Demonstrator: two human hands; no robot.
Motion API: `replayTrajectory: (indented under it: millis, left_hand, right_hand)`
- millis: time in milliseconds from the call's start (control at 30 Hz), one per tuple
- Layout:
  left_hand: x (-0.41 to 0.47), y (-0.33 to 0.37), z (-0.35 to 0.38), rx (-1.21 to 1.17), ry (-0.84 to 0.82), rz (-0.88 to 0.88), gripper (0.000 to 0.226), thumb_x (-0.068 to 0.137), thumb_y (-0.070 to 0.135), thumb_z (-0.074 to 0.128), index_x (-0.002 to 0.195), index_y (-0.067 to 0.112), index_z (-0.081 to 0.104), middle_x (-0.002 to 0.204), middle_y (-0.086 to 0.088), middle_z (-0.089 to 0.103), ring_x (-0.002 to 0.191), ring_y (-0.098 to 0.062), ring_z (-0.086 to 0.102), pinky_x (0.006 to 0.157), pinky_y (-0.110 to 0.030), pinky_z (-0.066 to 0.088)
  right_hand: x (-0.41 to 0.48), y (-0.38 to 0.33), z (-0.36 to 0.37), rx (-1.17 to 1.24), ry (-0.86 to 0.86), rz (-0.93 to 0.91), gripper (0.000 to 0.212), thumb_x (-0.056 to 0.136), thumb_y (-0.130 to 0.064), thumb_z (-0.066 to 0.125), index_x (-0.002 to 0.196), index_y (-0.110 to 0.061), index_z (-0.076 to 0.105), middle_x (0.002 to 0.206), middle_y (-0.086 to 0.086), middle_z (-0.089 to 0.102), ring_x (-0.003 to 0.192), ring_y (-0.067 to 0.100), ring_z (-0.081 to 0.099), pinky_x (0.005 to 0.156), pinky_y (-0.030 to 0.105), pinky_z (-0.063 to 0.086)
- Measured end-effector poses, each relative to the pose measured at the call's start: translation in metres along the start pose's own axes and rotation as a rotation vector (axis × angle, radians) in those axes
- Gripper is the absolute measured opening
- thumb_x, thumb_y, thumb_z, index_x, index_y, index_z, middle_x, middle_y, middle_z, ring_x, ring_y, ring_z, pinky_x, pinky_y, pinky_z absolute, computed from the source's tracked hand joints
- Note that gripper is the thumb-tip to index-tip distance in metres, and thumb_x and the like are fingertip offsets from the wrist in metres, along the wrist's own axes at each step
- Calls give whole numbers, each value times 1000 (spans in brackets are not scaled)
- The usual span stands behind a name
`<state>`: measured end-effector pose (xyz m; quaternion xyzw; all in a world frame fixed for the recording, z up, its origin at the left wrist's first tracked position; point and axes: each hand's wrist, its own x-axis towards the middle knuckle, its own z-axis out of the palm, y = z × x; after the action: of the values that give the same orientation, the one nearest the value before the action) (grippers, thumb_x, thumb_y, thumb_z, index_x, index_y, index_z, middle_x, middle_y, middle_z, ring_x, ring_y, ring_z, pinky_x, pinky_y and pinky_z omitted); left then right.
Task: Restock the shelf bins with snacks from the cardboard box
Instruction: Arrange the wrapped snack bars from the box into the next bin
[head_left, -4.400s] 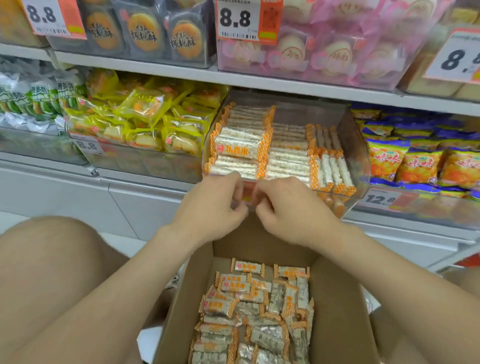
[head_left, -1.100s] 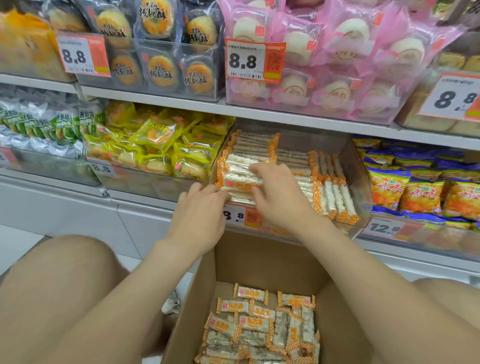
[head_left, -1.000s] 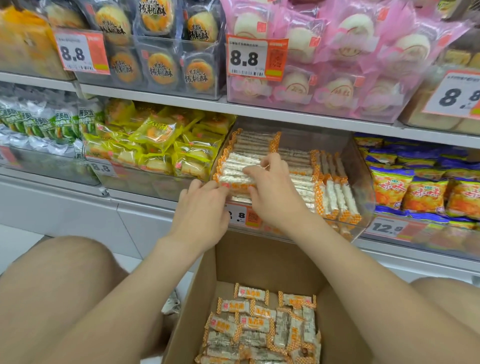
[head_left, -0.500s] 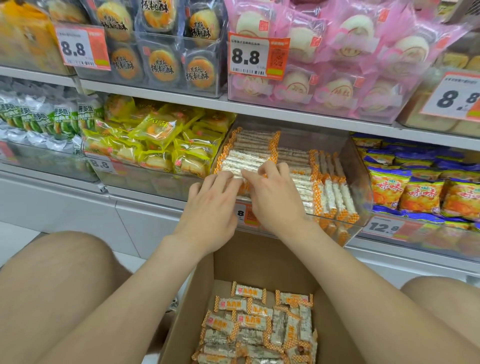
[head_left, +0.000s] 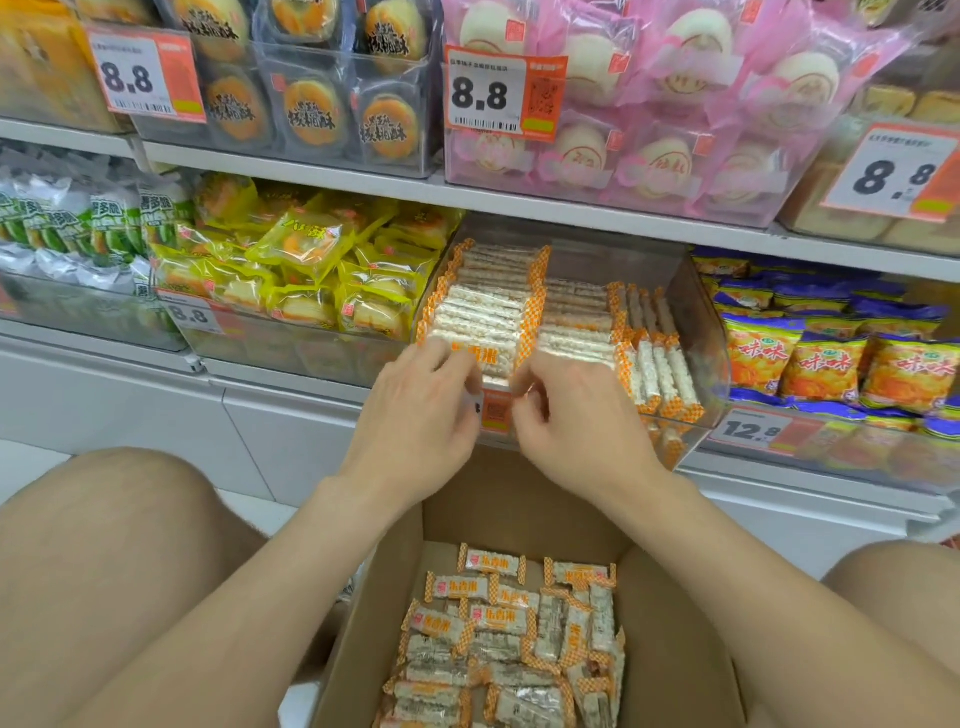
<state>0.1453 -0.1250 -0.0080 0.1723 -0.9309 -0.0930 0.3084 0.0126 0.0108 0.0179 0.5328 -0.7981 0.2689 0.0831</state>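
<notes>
change: half a second ago the left hand (head_left: 421, 415) and right hand (head_left: 576, 421) lay straight-fingered on the stacked rice bars (head_left: 488, 301) in the clear bin (head_left: 701, 332); now both have drawn back to its front edge, fingers curled.
far left: green-and-white packets (head_left: 78, 223) in a bin on the same shelf.
next bin: yellow cake packets (head_left: 311, 270), loosely heaped, with an 8.8 tag (head_left: 189, 314) in front.
left hand: pinches the left end of the front rice bar packet (head_left: 488, 361).
front rice bar packet: clear wrap over a pale, bumpy white bar, orange checkered ends, orange characters on its face; it sits at the front of the left row, just behind the bin's lip.
right hand: pinches the same packet's right end; fingertips are blurred.
clear bin: tilted forward, holding two flat-stacked rows and, at the right, one row standing on edge.
cardboard box (head_left: 452, 519): open, below the hands; loose rice bar packets (head_left: 509, 639) lie jumbled on its floor.
far right: orange-and-blue snack bags (head_left: 831, 358) above a 12.8 tag (head_left: 753, 428).
</notes>
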Motion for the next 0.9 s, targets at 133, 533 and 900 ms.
replayTrajectory:
  millis: [133, 533, 900]
  left_hand:
    - [-17, 7, 33, -3, -523, 56, 11, 87, 25, 60, 91, 30, 51, 85, 10, 60, 83, -22, 61, 65, -39, 51]
    - [-109, -44, 212, -114, -1100, -481, 31, 103, 11, 52, 129, 16, 68, 130, -7, 65, 116, -29, 63, 96, -38, 55]
    - [-192, -77, 308, -133, -1077, -685, 74, 98, 0, 56, 163, 21, 29, 174, -4, 11, 160, -31, 12, 129, -48, 20]
  right_hand:
    - [-26, 15, 23, -51, -566, 77, 17, 83, -26, 50, 80, -22, 66, 78, 2, 66, 76, 29, 64, 67, 43, 57]
    - [-79, 130, 165, 19, -964, 499, 32, 99, -6, 46, 118, 5, 71, 97, 24, 74, 66, 27, 58, 61, 38, 50]
    - [-165, 160, 278, -22, -972, 532, 45, 99, 2, 46, 138, -18, 58, 126, 17, 63, 92, 39, 66, 76, 44, 58]
